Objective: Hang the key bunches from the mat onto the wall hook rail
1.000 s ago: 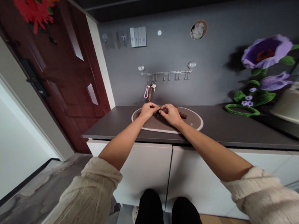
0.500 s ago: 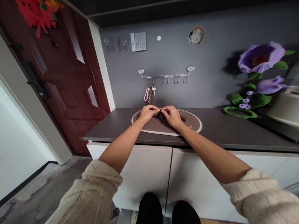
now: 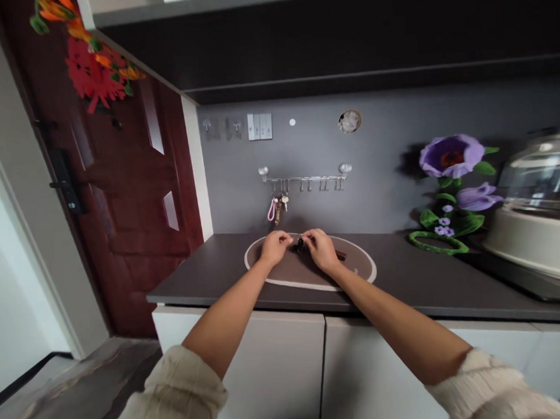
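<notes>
My left hand [image 3: 275,247] and my right hand [image 3: 321,250] meet over an oval brown mat [image 3: 354,271] on a dark countertop [image 3: 208,271]. Both are closed in a pinch on a small dark key-like object [image 3: 300,243] held between them; its details are too small to make out. A dark brown strip [image 3: 341,255] lies on the mat just right of my right hand. On the wall behind, a metal hook rail [image 3: 304,179] carries a key bunch with a pink loop [image 3: 275,208] at its left end.
A dark red door [image 3: 131,180] with a black handle [image 3: 64,181] stands at the left. Purple artificial flowers [image 3: 452,186] and a cream appliance with a clear lid [image 3: 536,206] sit at the right of the countertop. White cabinet doors [image 3: 271,368] are below.
The view has tilted upward, showing more of the wall and the dark upper cabinet. My hands stay together over the mat, pinching the same small object.
</notes>
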Motion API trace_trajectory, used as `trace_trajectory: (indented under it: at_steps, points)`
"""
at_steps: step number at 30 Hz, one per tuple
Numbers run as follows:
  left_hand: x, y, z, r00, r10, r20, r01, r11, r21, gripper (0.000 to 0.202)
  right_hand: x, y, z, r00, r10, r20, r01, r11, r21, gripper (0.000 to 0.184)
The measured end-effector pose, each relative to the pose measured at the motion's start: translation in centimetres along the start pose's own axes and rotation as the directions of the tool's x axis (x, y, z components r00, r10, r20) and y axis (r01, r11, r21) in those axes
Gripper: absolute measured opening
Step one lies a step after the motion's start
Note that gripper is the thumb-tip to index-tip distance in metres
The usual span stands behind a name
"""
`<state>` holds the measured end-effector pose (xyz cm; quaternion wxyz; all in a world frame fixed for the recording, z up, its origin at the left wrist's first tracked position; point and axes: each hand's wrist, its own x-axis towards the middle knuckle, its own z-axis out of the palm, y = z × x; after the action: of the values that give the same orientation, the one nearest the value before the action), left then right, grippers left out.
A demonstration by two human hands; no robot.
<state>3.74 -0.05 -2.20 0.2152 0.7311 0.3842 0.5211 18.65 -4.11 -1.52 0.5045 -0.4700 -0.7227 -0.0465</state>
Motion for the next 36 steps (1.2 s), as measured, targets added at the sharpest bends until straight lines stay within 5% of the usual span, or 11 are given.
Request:
trace_trajectory:
  at_steps: [4, 11, 24, 36]
  points:
    - [0.2, -0.8, 0.2, 0.999, 0.022, -0.048, -0.015, 0.989, 0.146, 0.009, 1.2, 0.0, 0.2, 0.999, 0.04, -0.021, -0.04, 0.999, -0.004, 0.016]
    - [0.4, -1.1, 0.6, 0.997, -0.066, -0.039, 0.072, 0.984, 0.165, 0.009, 5.5, -0.2, 0.5, 0.983, 0.182, -0.038, -0.18, 0.982, 0.054, 0.019]
    - [0.4, -0.7, 0.5, 0.965, -0.256, -0.06, 0.245, 0.958, -0.147, 0.007, 14.8, -0.6, 1.9, 0.959, 0.259, -0.113, -0.258, 0.966, 0.021, 0.02]
    - [0.7, -1.0, 0.6, 0.961, -0.273, -0.04, 0.261, 0.946, -0.194, 0.008, 17.4, 1.4, 4.2, 0.931, 0.335, -0.145, -0.353, 0.928, -0.12, 0.021]
